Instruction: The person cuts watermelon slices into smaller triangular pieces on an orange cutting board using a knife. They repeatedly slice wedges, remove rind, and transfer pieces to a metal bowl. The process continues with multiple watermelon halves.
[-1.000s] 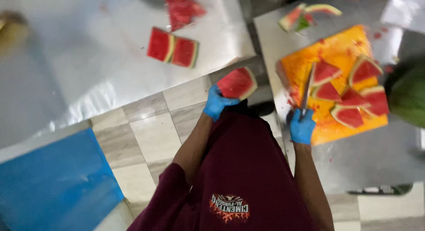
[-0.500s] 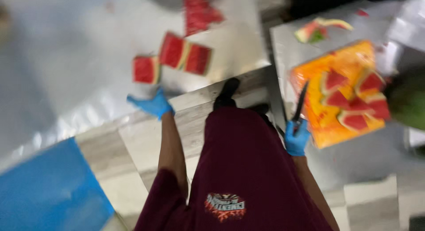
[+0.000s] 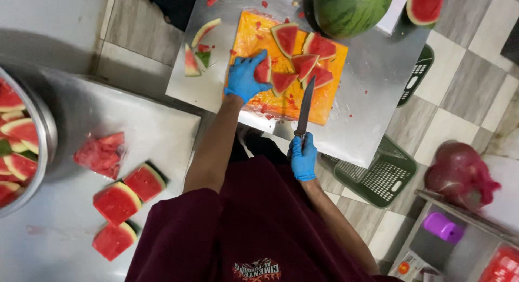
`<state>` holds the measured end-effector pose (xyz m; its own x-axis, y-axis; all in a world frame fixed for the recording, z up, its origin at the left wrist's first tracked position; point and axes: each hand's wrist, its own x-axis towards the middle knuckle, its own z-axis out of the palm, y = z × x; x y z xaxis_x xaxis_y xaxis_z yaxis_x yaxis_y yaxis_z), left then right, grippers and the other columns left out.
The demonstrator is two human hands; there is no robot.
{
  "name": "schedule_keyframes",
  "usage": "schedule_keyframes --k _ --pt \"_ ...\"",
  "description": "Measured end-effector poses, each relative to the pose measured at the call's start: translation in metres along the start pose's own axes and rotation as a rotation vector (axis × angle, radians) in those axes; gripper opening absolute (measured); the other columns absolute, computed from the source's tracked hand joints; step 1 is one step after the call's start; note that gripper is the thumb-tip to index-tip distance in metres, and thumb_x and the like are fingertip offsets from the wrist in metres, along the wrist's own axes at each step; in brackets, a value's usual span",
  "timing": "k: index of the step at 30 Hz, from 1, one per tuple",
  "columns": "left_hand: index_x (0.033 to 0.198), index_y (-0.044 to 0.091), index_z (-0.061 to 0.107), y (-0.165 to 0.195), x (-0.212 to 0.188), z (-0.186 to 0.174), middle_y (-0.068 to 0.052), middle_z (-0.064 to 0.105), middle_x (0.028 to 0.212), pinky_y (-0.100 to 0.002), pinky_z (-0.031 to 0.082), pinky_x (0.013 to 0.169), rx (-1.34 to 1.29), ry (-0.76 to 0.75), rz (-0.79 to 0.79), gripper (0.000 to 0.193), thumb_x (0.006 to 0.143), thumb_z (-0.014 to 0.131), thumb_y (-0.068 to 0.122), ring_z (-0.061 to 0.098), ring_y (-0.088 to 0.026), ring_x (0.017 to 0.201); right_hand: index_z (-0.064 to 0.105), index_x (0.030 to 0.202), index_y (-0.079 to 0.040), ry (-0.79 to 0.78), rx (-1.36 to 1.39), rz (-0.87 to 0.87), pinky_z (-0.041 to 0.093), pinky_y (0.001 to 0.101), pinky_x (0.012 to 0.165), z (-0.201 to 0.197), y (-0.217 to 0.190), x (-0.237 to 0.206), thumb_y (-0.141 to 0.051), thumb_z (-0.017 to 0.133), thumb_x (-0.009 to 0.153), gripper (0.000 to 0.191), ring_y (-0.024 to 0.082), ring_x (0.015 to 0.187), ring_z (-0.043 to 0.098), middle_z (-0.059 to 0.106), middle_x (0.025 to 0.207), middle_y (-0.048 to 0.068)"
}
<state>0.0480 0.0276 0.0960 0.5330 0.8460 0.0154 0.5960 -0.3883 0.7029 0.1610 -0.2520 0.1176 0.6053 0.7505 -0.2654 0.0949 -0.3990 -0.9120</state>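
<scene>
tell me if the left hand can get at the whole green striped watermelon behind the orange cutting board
Probably yes. The left hand rests on a red watermelon wedge on the orange cutting board; only low cut wedges lie between it and the whole green striped watermelon.
</scene>
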Motion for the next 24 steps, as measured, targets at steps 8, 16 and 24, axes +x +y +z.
schedule_keyframes --k 8,16,24 --pt "0.142 0.021 0.058 0.013 -0.048 0.047 -0.017 0.063 0.120 -0.053 0.050 0.092 0.107 0.481 -0.419 0.097 0.060 0.094 0.058 0.056 -0.040 0.108 0.054 0.114 0.000 -0.124 -0.414 -0.250 0.049 0.0514 0.057 0.001 0.010 0.035 -0.015 0.059 0.102 0.020 0.044 0.064 0.065 0.064 0.073 0.024" --pt "0.137 0.016 0.069 -0.001 -0.085 0.037 -0.015 0.069 0.132 -0.033 0.056 0.098 -0.544 0.474 -0.425 0.049 0.090 0.082 0.015 0.068 -0.023 0.119 0.047 0.123 0.003 -0.297 -0.506 -0.327 0.051 0.0569 0.063 0.048 0.020 0.048 -0.013 0.057 0.101 0.029 0.050 0.079 0.065 0.067 0.093 0.031" --pt "0.130 0.011 0.073 -0.020 -0.081 0.047 -0.013 0.074 0.124 -0.031 0.057 0.098 -0.698 0.500 -0.442 0.043 0.087 0.083 0.008 0.070 -0.019 0.111 0.050 0.122 0.000 -0.333 -0.670 -0.334 0.051 0.0588 0.062 0.052 0.026 0.038 -0.014 0.058 0.103 0.025 0.049 0.073 0.066 0.069 0.089 0.029"
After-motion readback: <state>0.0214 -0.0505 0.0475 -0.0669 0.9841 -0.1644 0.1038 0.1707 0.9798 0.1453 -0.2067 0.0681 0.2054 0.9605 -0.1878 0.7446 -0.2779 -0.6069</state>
